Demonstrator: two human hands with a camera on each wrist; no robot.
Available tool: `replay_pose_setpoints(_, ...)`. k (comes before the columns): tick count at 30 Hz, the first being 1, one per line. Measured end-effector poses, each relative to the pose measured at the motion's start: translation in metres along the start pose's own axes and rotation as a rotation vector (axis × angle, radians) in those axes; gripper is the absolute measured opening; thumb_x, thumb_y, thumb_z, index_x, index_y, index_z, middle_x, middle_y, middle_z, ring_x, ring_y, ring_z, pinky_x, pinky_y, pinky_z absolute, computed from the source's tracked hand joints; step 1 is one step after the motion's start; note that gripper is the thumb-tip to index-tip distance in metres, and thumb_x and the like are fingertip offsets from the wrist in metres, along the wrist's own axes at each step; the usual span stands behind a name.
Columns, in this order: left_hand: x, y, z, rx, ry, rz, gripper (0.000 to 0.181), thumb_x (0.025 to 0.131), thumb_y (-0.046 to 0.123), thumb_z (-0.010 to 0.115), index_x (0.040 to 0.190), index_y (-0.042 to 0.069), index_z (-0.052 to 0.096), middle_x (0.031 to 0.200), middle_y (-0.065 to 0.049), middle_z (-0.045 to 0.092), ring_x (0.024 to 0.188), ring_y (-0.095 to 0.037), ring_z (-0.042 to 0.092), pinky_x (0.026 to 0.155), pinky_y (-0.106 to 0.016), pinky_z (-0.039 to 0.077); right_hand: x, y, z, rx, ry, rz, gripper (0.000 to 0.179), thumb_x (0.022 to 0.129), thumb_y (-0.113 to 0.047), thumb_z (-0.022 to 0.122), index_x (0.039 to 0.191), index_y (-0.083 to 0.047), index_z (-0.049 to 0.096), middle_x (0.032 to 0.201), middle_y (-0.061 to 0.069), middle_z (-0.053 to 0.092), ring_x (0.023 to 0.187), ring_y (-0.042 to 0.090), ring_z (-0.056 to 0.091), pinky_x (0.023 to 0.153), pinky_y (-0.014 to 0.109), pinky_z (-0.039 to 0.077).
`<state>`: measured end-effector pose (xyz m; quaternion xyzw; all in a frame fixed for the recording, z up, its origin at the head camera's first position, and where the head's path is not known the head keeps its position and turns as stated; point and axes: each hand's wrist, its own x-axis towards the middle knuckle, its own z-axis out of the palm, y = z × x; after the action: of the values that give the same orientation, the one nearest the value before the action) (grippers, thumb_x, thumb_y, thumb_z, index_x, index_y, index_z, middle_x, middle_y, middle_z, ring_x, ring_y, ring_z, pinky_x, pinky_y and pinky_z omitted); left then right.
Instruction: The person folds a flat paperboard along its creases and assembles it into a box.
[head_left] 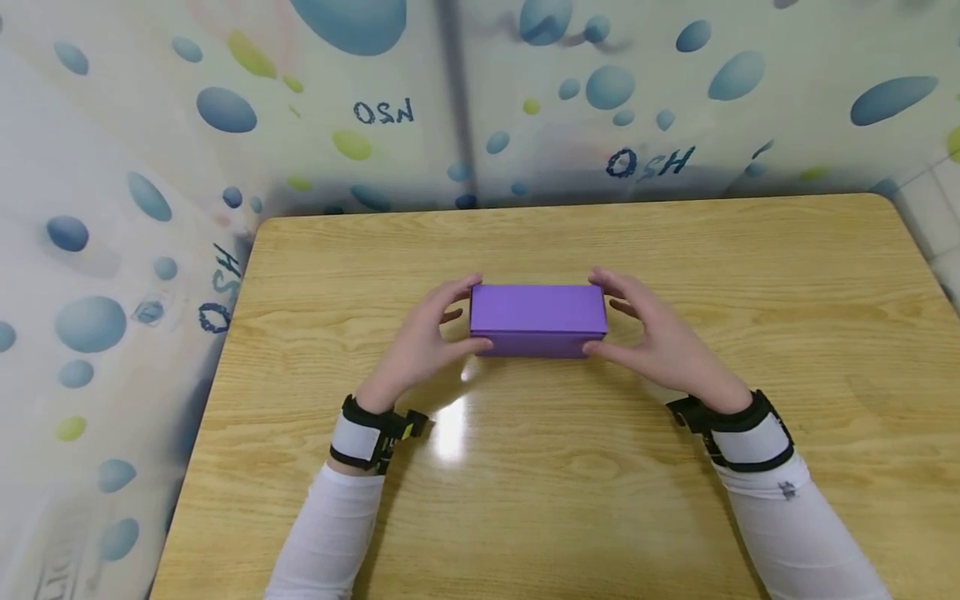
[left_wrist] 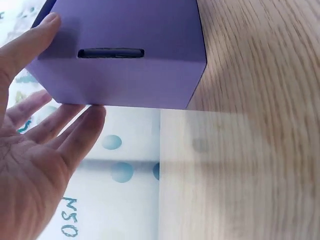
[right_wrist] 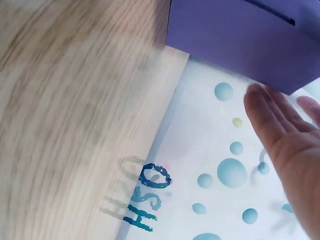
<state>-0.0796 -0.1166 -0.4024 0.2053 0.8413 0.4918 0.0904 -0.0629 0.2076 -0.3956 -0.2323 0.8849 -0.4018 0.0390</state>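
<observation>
A closed purple box [head_left: 537, 310] sits on the wooden table, its long side facing me. My left hand [head_left: 427, 337] holds its left end, thumb on the near face and fingers around the far edge. At the opposite end my right hand [head_left: 660, 337] grips it likewise, with the thumb at the near right corner. The left wrist view shows a narrow slot [left_wrist: 111, 53] in the box's end face, and the left thumb [left_wrist: 42, 37] pressed to one edge. In the right wrist view the right fingers [right_wrist: 272, 112] meet the box's far edge; that thumb is hidden there.
The wooden table [head_left: 570, 483] reaches back to a wall covering [head_left: 555, 125] with blue and green drops and lettering. More of this covering runs along the left side. White tiles [head_left: 933, 208] show at the right edge.
</observation>
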Motion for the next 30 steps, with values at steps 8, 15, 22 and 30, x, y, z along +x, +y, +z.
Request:
replay_pose_setpoints(8,0.0022,-0.0023,0.0004,0.005,-0.045,-0.026,0.078,0.089,0.009,0.084,0.157,0.003,0.046,0.155,-0.016,0.056,0.143,-0.035,0.057,0.112,-0.045,0.057,0.0008,0.0027,-0.0046,-0.001,-0.063,0.069,0.08,0.089,-0.011,0.085,0.156,0.001,0.043,0.154,0.025,0.054,0.139,0.045,0.057,0.114,0.061,0.049)
replay_pose_setpoints(15,0.0014,-0.0017,0.0028,0.021,-0.023,0.012,0.078,0.086,0.007,0.086,0.154,0.004,0.049,0.154,-0.014,0.057,0.145,-0.033,0.054,0.114,-0.043,0.056,0.0001,0.0036,-0.0041,-0.027,-0.034,0.019,0.074,0.085,-0.009,0.088,0.148,-0.002,0.05,0.141,0.017,0.062,0.132,0.038,0.062,0.11,0.057,0.053)
replay_pose_setpoints(22,0.0,-0.0016,0.0037,0.048,0.021,0.099,0.077,0.083,0.002,0.087,0.151,0.004,0.051,0.151,-0.016,0.058,0.145,-0.034,0.054,0.113,-0.046,0.056,-0.0006,0.0013,-0.0038,-0.102,0.023,-0.05,0.076,0.081,-0.005,0.09,0.145,-0.002,0.051,0.138,0.018,0.061,0.128,0.035,0.062,0.106,0.058,0.055)
replay_pose_setpoints(30,-0.0024,0.0017,0.0047,0.309,0.084,0.238,0.08,0.078,-0.004,0.089,0.148,0.004,0.052,0.148,-0.017,0.059,0.14,-0.034,0.058,0.115,-0.044,0.055,-0.0005,0.0015,0.0003,-0.275,0.078,-0.133,0.087,0.072,0.004,0.094,0.146,0.001,0.048,0.143,0.022,0.058,0.129,0.039,0.06,0.105,0.06,0.055)
